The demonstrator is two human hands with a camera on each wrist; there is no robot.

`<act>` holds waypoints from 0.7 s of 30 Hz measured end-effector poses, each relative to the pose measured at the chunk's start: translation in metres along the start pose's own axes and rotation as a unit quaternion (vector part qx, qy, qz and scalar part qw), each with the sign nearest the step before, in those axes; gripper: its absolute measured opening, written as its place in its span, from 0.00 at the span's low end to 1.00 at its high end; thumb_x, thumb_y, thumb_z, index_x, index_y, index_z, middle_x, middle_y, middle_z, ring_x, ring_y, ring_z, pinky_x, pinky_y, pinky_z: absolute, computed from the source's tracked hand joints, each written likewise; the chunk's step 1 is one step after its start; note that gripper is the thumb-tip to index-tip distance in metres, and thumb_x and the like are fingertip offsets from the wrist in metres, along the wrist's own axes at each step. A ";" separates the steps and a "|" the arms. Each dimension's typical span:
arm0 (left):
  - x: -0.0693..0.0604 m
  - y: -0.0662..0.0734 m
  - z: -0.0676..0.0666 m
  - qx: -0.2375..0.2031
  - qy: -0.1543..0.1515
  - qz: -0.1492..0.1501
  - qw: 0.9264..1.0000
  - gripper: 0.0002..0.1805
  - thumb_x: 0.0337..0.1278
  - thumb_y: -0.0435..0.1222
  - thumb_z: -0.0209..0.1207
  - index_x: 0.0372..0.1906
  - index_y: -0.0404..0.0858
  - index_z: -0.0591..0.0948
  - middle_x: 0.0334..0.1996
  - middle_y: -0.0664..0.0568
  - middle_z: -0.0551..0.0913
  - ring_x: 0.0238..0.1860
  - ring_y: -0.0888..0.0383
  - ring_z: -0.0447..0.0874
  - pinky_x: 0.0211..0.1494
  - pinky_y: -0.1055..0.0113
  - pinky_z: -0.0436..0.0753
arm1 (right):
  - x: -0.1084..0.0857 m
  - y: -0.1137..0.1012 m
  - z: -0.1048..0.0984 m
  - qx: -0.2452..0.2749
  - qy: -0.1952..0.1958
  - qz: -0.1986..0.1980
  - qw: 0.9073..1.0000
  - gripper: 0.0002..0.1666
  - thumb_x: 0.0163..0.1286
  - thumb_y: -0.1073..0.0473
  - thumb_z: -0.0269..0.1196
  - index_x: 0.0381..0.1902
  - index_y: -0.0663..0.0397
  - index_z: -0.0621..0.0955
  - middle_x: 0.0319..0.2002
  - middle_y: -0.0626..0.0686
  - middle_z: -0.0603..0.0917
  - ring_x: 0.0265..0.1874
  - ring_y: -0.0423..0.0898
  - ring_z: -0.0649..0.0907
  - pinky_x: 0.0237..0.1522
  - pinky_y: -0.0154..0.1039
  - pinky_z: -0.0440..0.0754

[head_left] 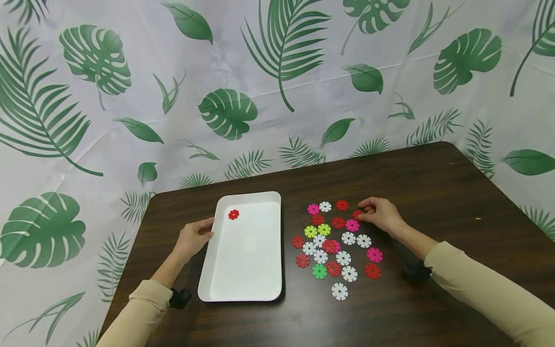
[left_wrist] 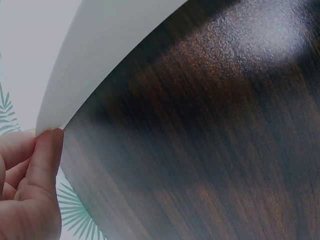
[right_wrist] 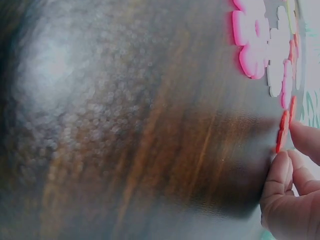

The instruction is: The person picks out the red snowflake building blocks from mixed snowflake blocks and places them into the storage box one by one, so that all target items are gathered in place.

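Red disc (head_left: pixel 357 214) sits at the far right of the scattered discs (head_left: pixel 343 258), on or just above the desk (head_left: pixel 433 183); I cannot tell which. It looks thin, stiff and light, probably smooth plastic and not fragile, best taken by its notched edge. The right hand (head_left: pixel 383 215) has a narrow grip, thumb and fingertips pinching that edge; the left hand (head_left: pixel 193 240) pinches the left rim of the tray (head_left: pixel 260 260).

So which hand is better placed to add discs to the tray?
Likely the right hand: it pinches a red disc beside scattered discs, while the left hand holds the white tray by its left edge.
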State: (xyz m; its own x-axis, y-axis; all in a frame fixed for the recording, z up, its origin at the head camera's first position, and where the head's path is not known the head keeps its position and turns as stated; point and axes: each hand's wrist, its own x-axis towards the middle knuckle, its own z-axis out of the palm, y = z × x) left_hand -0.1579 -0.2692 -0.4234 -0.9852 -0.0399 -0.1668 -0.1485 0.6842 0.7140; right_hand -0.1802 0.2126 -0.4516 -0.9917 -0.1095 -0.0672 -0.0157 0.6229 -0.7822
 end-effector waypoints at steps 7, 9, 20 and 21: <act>0.000 0.001 -0.001 -0.001 0.000 0.003 1.000 0.24 0.59 0.25 0.56 0.61 0.28 0.71 0.54 0.32 0.77 0.47 0.43 0.80 0.51 0.55 0.81 | 0.001 0.001 0.001 -0.012 -0.003 -0.008 1.000 0.21 0.59 0.65 0.66 0.49 0.70 0.77 0.40 0.64 0.79 0.36 0.50 0.77 0.37 0.36 0.76; 0.000 0.001 -0.001 0.001 0.000 0.004 1.000 0.24 0.59 0.25 0.56 0.61 0.28 0.71 0.54 0.32 0.77 0.48 0.43 0.80 0.50 0.55 0.81 | 0.001 0.001 0.001 -0.017 -0.002 -0.010 1.000 0.21 0.58 0.65 0.67 0.48 0.70 0.77 0.40 0.63 0.79 0.36 0.50 0.77 0.37 0.37 0.76; 0.000 0.001 -0.001 -0.005 -0.004 0.010 1.000 0.24 0.59 0.25 0.55 0.61 0.27 0.71 0.55 0.32 0.77 0.49 0.42 0.80 0.50 0.56 0.82 | 0.002 0.001 0.002 -0.047 0.005 -0.029 0.998 0.17 0.56 0.66 0.68 0.43 0.68 0.79 0.35 0.60 0.78 0.33 0.48 0.76 0.33 0.37 0.73; 0.000 0.000 -0.001 -0.007 -0.005 0.013 1.000 0.24 0.59 0.25 0.55 0.61 0.27 0.71 0.55 0.32 0.77 0.50 0.42 0.79 0.50 0.56 0.82 | 0.002 0.002 0.001 -0.050 0.005 -0.031 0.998 0.17 0.56 0.66 0.68 0.43 0.68 0.79 0.35 0.60 0.78 0.33 0.49 0.75 0.33 0.37 0.73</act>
State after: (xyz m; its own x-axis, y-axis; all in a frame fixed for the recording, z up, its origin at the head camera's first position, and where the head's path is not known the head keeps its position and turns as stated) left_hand -0.1576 -0.2698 -0.4222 -0.9878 -0.0148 -0.1549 -0.1242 0.6748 0.7275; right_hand -0.1823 0.2123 -0.4540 -0.9897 -0.1425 -0.0134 -0.0896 0.6900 -0.7183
